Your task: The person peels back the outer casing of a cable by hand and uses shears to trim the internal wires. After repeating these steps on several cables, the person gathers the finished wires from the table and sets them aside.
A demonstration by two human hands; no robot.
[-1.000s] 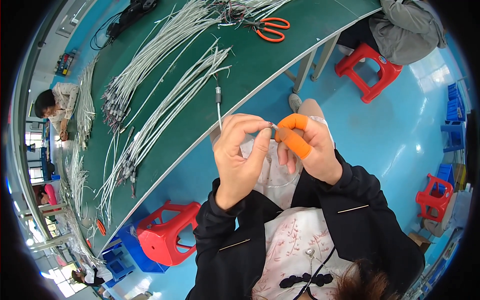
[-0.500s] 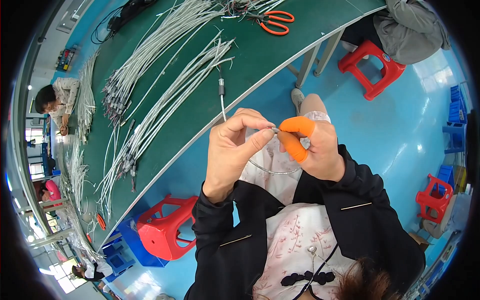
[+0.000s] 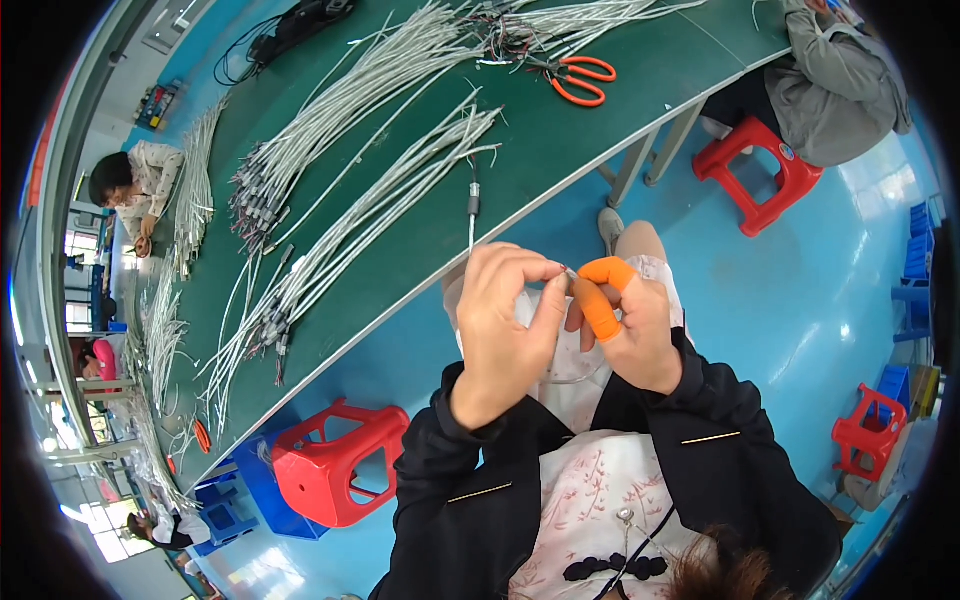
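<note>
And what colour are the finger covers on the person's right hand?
Orange. The finger covers on the right hand show best in the head view.

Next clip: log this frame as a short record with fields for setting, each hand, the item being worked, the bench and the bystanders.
setting: workshop, long green bench, blue floor
left hand: fingertips pinch a thin white cable near its end
right hand: orange finger cots on thumb and forefinger, meeting the left fingertips
cable: runs up from the hands to the bench edge
bench: bundles of white cables, orange-handled scissors
seating: red stools
others: seated co-workers far left and top right
</note>
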